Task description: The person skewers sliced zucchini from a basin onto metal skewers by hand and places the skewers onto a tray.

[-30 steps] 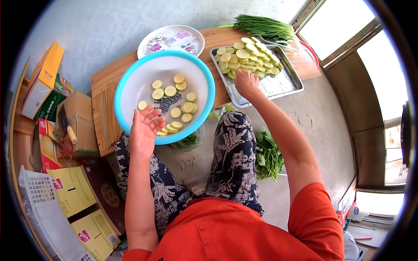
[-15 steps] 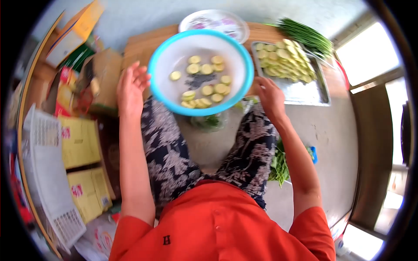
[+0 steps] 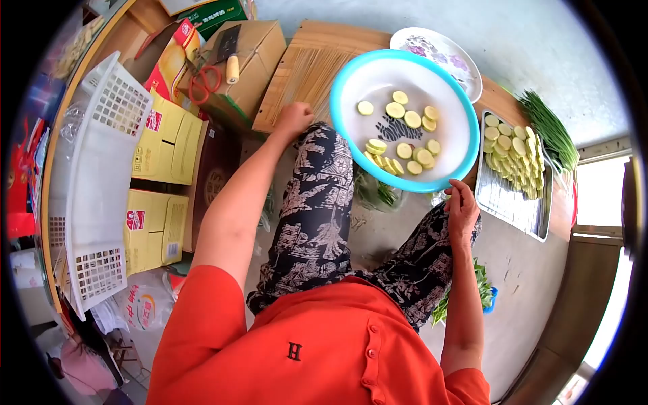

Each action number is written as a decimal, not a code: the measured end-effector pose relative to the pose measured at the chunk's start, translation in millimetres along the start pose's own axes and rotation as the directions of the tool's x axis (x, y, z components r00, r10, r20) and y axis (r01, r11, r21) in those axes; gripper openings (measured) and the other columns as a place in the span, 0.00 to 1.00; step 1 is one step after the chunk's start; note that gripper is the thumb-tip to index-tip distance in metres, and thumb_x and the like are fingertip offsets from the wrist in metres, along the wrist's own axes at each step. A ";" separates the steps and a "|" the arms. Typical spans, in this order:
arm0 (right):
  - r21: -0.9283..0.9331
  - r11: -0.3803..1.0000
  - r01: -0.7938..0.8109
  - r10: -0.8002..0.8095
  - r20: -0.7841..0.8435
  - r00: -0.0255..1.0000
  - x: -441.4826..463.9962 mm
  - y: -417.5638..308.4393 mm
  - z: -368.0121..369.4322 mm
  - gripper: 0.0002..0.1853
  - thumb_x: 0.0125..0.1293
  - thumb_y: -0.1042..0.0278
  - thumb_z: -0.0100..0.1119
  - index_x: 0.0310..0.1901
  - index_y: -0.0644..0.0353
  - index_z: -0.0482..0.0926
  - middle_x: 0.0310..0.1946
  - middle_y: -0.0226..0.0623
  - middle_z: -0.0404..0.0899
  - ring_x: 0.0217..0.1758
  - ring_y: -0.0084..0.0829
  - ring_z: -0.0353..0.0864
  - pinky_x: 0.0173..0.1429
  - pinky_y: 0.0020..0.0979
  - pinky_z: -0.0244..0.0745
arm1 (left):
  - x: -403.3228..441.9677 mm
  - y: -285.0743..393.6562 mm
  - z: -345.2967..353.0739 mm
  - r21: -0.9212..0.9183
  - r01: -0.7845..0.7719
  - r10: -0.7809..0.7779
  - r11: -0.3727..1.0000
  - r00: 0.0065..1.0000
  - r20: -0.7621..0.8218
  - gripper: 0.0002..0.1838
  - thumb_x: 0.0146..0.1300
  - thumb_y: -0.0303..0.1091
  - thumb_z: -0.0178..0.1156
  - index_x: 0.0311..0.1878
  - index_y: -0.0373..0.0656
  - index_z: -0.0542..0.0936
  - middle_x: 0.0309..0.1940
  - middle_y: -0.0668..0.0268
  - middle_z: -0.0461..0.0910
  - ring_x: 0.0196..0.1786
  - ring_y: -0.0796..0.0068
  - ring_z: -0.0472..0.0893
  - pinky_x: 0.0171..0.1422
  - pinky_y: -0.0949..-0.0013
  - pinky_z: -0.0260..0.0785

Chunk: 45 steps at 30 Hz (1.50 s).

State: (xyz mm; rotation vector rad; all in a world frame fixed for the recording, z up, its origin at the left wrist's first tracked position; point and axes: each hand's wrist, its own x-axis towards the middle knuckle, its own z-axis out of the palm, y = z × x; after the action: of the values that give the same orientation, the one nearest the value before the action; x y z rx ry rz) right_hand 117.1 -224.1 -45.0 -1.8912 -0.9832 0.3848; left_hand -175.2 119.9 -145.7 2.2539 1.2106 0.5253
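Observation:
My left hand [image 3: 295, 120] is curled into a fist at the near edge of the wooden table, beside a spread of thin bamboo skewers [image 3: 312, 71]; anything inside the fingers is hidden. My right hand [image 3: 462, 209] is at the near right rim of a white basin [image 3: 351, 84] with a blue rim. Its fingers are loosely bent and apart, with the fingertips close to or touching the rim. Several round zucchini slices [image 3: 412, 119] lie scattered and in small clusters in the basin. More slices [image 3: 516, 158] are piled in a metal tray [image 3: 509, 210] on the right.
Behind the basin is a flowered plate [image 3: 472, 81]; green chives [image 3: 550, 131] lie behind the tray. At the left, a cardboard box [image 3: 260, 54] bears red scissors [image 3: 204, 84] and a wooden-handled cleaver [image 3: 232, 69]. Yellow boxes [image 3: 162, 142] and a white plastic basket [image 3: 98, 189] stand nearer.
The view has swung left, so the basin and tray appear farther right. My left hand has gone from spread fingers to a fist by the skewers; my right hand now sits at the basin's near rim.

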 end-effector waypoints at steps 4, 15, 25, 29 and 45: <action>0.006 1.000 -0.007 0.007 -0.023 1.000 -1.1 1.3 2.3 0.11 0.70 0.76 0.49 0.48 0.64 0.80 0.30 0.31 0.79 0.23 0.16 0.71 0.29 0.21 0.69 | 2.8 47.9 -15.3 0.177 0.061 -0.092 0.982 0.980 0.177 0.08 0.52 0.36 0.64 0.32 0.42 0.85 0.37 0.53 0.83 0.41 0.51 0.83 0.45 0.53 0.75; 0.018 1.000 -0.024 0.025 -0.037 0.999 -1.6 1.8 2.0 0.11 0.70 0.77 0.48 0.47 0.65 0.80 0.30 0.32 0.78 0.23 0.16 0.70 0.28 0.20 0.67 | 11.1 26.7 13.3 0.257 0.067 -0.078 0.964 0.996 0.035 0.08 0.58 0.28 0.56 0.35 0.38 0.83 0.39 0.47 0.82 0.45 0.45 0.81 0.48 0.51 0.74; 0.001 1.000 0.007 -0.007 -0.013 1.000 -1.2 9.0 -0.5 0.11 0.71 0.74 0.48 0.48 0.64 0.79 0.30 0.29 0.77 0.24 0.15 0.70 0.29 0.19 0.67 | 22.0 6.9 -4.1 -0.022 0.320 -0.317 0.947 0.924 -0.215 0.09 0.60 0.36 0.58 0.39 0.44 0.83 0.36 0.55 0.83 0.43 0.54 0.82 0.45 0.55 0.73; -0.005 1.000 0.006 -0.006 -0.022 1.000 0.5 6.1 2.0 0.11 0.70 0.76 0.48 0.48 0.64 0.79 0.30 0.30 0.78 0.23 0.16 0.70 0.29 0.20 0.67 | 13.0 -1.7 -4.0 0.218 0.249 -0.196 0.944 0.952 -0.236 0.10 0.60 0.37 0.61 0.40 0.43 0.83 0.40 0.54 0.82 0.46 0.52 0.81 0.48 0.53 0.72; -0.005 1.000 0.007 -0.007 -0.021 1.000 0.2 6.5 3.1 0.11 0.70 0.76 0.47 0.48 0.65 0.79 0.30 0.31 0.77 0.23 0.16 0.70 0.29 0.20 0.67 | 15.6 -2.1 8.5 -0.070 0.088 -0.104 0.994 0.957 -0.269 0.10 0.61 0.35 0.58 0.43 0.46 0.84 0.42 0.50 0.80 0.45 0.48 0.79 0.49 0.53 0.72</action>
State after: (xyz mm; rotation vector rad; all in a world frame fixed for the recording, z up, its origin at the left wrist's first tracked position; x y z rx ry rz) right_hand 118.4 -223.7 -52.1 -1.8918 -0.9767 0.3579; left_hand -163.6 131.9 -152.4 2.1115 1.4118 0.8434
